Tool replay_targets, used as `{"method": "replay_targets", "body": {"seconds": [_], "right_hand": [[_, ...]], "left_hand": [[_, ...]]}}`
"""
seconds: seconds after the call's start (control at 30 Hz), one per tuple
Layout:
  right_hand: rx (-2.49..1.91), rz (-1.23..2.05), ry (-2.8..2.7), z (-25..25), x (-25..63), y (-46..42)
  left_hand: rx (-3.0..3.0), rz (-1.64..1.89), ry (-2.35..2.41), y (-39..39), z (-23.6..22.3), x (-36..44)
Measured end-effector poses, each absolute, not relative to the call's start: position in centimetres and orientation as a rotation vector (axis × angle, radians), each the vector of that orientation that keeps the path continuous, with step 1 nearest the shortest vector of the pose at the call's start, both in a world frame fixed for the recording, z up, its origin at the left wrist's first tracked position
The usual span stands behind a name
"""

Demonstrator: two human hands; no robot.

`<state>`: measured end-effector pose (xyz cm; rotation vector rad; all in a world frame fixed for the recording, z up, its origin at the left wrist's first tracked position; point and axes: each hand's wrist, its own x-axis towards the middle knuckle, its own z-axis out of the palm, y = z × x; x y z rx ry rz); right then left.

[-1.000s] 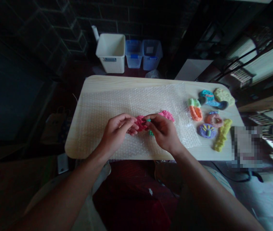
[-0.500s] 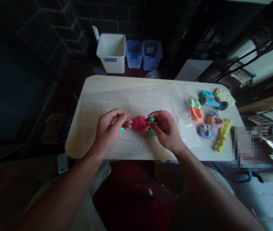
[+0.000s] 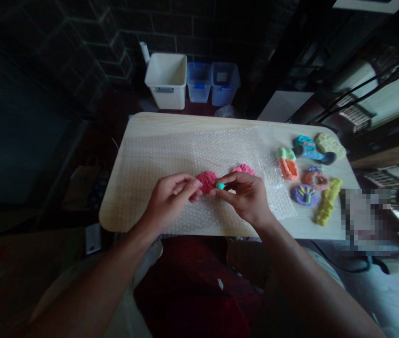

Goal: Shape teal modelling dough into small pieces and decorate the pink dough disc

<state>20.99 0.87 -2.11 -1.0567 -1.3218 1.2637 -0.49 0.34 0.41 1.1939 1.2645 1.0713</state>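
My right hand [image 3: 246,197] pinches a small green lump of modelling clay [image 3: 220,186] between thumb and fingertips, at the right edge of a round, rough-textured red clay piece [image 3: 207,180]. On the other side, my left hand [image 3: 176,199] is closed, thumb against curled fingers, its tips at the red piece's left edge. What those fingers hold, if anything, is hidden. A pink clay piece [image 3: 244,169] lies just behind my right hand, partly covered by it. Beneath everything is a sheet of bubble wrap [image 3: 157,155].
The light wooden table [image 3: 122,211] carries colourful clay shapes at its right: a purple disc [image 3: 304,196], a yellow strip [image 3: 328,202], an orange-and-green piece [image 3: 288,166] and several others. Beyond the far edge stand a white bin [image 3: 169,96] and two blue bins [image 3: 199,89].
My right hand has brought the green lump slightly down, against the red piece's edge. My left hand has moved right, up to the red piece. The view has shifted a little.
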Motion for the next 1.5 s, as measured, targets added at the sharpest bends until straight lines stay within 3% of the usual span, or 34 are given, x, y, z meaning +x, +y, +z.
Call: {"method": "replay_targets", "body": {"seconds": [0.1, 0.3, 0.5, 1.17, 1.27, 1.5], "right_hand": [[-1.136, 1.083, -1.5, -2.0, 20.8, 0.6], [-1.03, 0.81, -1.808, -1.4, 20.3, 0.4], [-0.991, 0.936, -1.843, -1.0, 20.5, 0.2], [-1.056, 0.58, -1.968, -1.4, 20.3, -0.2], [-1.155, 0.666, -1.879, -1.4, 20.4, -0.1], [-1.138, 1.399, -1.237, -1.8, 19.8, 0.4]], "left_hand": [[1.086, 0.907, 1.064, -0.2, 0.2, 0.8], [0.998, 0.9, 0.987, -0.2, -0.8, 1.8], [0.857, 1.009, 0.954, -0.1, -1.0, 1.7], [0.719, 0.926, 0.849, -0.3, -0.5, 1.6], [0.722, 1.005, 0.96, 0.1, -0.1, 1.0], [0.843, 1.162, 1.106, 0.8, 0.1, -0.1]]}}
